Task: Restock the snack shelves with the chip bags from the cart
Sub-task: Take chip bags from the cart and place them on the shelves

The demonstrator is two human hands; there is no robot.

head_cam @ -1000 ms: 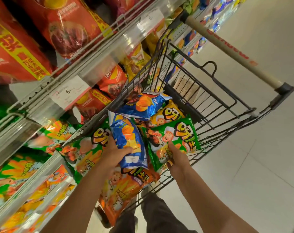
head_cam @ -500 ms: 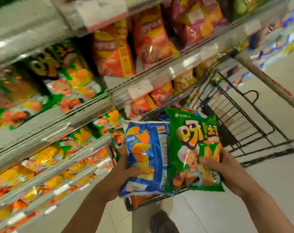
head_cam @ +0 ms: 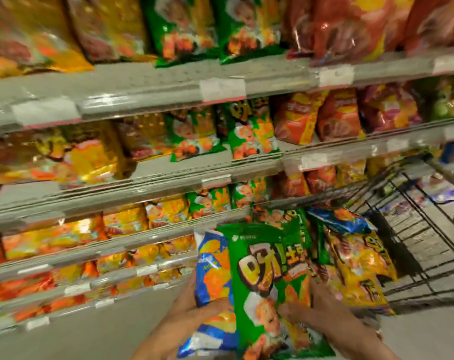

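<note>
My left hand grips a blue chip bag low in the middle of the view. My right hand grips a green chip bag that overlaps the blue one on its right side. Both bags stand upright in front of the snack shelves. Behind them, the black wire cart holds a yellow bag, another blue bag and a further green bag, partly hidden.
Several shelf tiers are packed with yellow, green and red chip bags; green bags stand on the middle tier. White price tags line the shelf edges. The cart handle juts out at right. Grey floor lies below.
The view has turned left and up toward the shelves. Both hands have carried the bags lower and closer together, and the green bag now overlaps the blue one.
</note>
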